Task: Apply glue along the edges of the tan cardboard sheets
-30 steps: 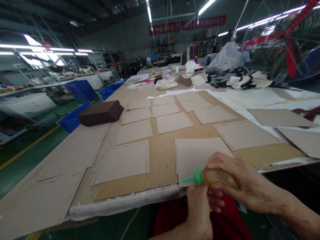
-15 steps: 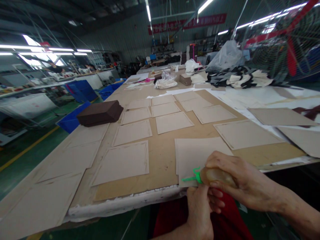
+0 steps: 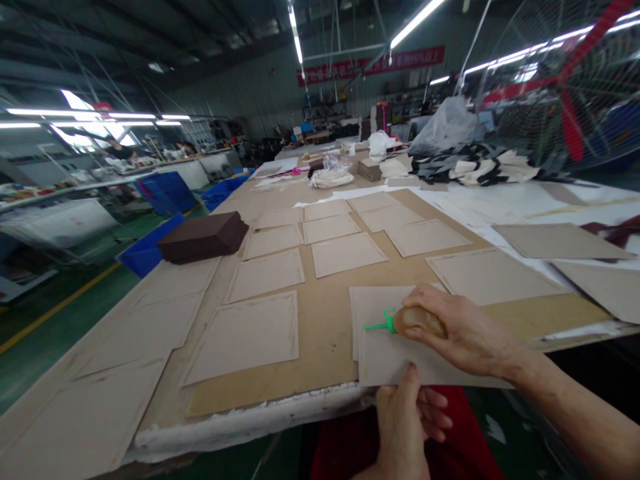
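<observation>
My right hand [image 3: 463,330] is wrapped round a squeeze glue bottle [image 3: 420,321], tilted on its side. Its green nozzle [image 3: 385,324] points left, the tip at the left edge of a beige rectangular panel [image 3: 383,363]. That panel lies over another one and juts past the table's front edge. My left hand [image 3: 405,423] pinches its near edge, thumb on top and fingers underneath. A faint line runs along the panel's left side. Beside it lie more beige panels [image 3: 250,333] with streaky, glue-like marks along their edges.
A stack of dark brown pieces [image 3: 203,237] stands at the table's left edge, above a blue bin [image 3: 145,250]. Farther back are a plastic bag [image 3: 445,127], black and white fabric scraps [image 3: 475,163] and a large fan [image 3: 565,80] at right. Brown board [image 3: 320,340] covers the table.
My right hand has moved the glue bottle up and away from me, along the panel's left edge. My left thumb now shows on top of the panel. The view has tilted slightly.
</observation>
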A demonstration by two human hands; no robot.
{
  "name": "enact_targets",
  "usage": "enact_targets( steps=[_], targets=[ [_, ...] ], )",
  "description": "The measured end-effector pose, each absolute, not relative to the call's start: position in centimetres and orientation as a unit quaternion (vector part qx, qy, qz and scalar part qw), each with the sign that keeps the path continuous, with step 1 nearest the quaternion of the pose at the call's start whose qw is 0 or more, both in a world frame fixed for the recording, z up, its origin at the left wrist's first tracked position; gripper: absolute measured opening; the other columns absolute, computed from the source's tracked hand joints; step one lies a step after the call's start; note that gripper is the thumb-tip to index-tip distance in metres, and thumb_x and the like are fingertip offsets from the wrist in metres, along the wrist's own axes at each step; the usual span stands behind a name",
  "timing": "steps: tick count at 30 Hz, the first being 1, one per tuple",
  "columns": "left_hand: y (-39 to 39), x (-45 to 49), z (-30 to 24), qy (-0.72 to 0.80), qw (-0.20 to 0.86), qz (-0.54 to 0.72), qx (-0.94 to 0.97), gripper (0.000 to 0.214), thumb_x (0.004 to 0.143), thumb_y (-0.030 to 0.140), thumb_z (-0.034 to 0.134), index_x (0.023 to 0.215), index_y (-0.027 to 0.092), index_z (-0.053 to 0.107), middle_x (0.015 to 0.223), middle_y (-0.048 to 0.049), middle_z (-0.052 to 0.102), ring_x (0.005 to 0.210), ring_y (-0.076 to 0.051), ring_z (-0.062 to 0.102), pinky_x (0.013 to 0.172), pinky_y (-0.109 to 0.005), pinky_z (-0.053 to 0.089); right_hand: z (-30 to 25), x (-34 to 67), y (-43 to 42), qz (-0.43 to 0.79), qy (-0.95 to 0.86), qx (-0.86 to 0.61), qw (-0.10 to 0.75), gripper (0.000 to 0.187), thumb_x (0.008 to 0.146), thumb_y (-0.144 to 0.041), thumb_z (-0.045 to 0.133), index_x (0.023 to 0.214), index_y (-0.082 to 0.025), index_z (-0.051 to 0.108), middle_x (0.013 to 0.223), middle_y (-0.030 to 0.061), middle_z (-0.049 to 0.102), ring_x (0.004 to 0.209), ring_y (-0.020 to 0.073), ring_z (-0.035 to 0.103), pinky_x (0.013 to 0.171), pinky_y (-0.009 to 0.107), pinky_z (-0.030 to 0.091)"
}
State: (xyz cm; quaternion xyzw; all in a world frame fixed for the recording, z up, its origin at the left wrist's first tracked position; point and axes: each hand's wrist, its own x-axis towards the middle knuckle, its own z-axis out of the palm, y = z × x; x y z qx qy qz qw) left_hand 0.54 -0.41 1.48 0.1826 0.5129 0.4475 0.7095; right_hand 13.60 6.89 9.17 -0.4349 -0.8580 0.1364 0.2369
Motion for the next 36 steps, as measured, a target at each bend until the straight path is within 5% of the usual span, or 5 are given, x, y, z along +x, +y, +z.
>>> enact_targets(
  steps=[30,36],
  targets=[
    [0.3,0.8,-0.5,0.536,0.705,0.415,0.209,0.059,0.069,0.063,0.058,0.054,0.007,0.064,0.044,-0.0082,0.058,0.036,-0.011,0.051,0.034,-0.019,0.028,11.3,15.8,10.8,0.081,-0.832,-0.513,0.195,0.019,0.083,-0.037,0.058,0.092,-0.020,0.053,0.089,0.0048,0.061,0.078,0.0204,0.056,0.067,0.030,0.037],
    [0.6,1.0,-0.9,0.549,0.699,0.412,0.202,0.063,0.059,0.071,0.061,0.050,0.009,0.061,0.042,-0.0072,0.057,0.034,-0.010,0.048,0.032,-0.019,0.026,11.4,15.5,10.7,0.071,-0.835,-0.512,0.191,0.019,0.084,-0.037,0.057,0.091,-0.019,0.053,0.090,0.0051,0.060,0.079,0.0208,0.056,0.067,0.030,0.037]
  ],
)
